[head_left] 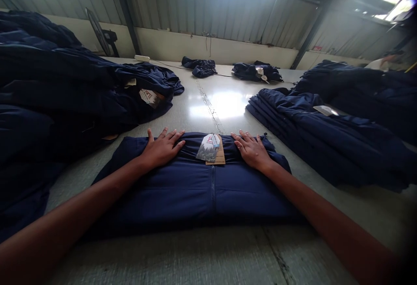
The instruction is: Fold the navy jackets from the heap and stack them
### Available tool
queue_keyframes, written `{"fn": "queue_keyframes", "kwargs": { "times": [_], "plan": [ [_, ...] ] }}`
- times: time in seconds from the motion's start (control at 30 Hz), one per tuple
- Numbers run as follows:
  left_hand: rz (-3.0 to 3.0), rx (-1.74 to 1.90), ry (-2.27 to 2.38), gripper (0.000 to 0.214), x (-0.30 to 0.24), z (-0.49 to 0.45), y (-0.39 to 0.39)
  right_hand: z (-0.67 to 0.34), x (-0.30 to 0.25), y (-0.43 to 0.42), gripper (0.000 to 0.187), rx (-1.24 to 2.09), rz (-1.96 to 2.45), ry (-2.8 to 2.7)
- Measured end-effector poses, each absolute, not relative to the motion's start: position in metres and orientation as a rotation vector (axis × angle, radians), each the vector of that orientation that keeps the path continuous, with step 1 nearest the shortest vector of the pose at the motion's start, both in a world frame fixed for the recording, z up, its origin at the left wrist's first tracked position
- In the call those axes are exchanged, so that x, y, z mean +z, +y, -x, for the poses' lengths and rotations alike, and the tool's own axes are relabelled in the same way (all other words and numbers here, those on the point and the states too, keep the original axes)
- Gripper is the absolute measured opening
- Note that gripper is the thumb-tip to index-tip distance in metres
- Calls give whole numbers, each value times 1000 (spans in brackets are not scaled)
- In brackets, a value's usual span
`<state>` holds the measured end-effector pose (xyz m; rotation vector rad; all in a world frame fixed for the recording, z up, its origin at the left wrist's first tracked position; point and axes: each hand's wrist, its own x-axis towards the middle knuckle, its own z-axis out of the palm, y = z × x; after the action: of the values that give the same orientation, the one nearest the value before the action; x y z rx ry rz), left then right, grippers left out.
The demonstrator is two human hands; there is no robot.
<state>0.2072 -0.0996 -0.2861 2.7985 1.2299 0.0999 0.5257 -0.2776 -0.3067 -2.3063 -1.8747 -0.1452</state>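
A folded navy jacket (176,196) lies on the table in front of me, its zipper (213,185) running down the middle. Paper hang tags (208,148), one white and grey and one brown, rest on its far part between my hands. My left hand (163,148) lies flat on the jacket's far left part, fingers spread. On the far right part, my right hand (252,149) presses down with its fingers spread too. Neither hand grips anything.
A large heap of navy garments (65,85) fills the left side. Stacked folded jackets (319,133) lie on the right, more garments (365,85) behind them. Two small bundles, one left (200,67) and one right (257,72), sit at the table's far side. A fan (100,35) stands back left.
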Motion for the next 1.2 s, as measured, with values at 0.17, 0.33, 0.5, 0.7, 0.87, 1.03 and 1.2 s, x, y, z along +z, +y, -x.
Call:
{"fn": "queue_keyframes", "kwargs": {
  "times": [0.17, 0.33, 0.5, 0.7, 0.87, 1.03, 1.2],
  "plan": [
    [-2724, 103, 1236, 61, -289, -209, -98, -518, -303, -281, 57, -272, 2249, -1821],
    [-2759, 143, 1230, 59, -294, -210, -97, -514, -299, -282, 58, -316, 2107, -1842],
    [-2747, 140, 1220, 60, -294, -209, -94, -515, -301, -279, 54, -241, 2139, -1876],
    [-2740, 160, 1207, 59, -293, -208, -93, -515, -299, -280, 52, -216, 2142, -1865],
    [-2753, 170, 1214, 58, -292, -208, -93, -514, -294, -283, 44, -237, 1831, -2042],
    [-2743, 155, 1199, 59, -292, -209, -94, -515, -298, -282, 37, -120, 1800, -2080],
    [-2778, 123, 1171, 62, -291, -205, -92, -517, -300, -281, 50, -67, 1862, -2176]
  ]
}}
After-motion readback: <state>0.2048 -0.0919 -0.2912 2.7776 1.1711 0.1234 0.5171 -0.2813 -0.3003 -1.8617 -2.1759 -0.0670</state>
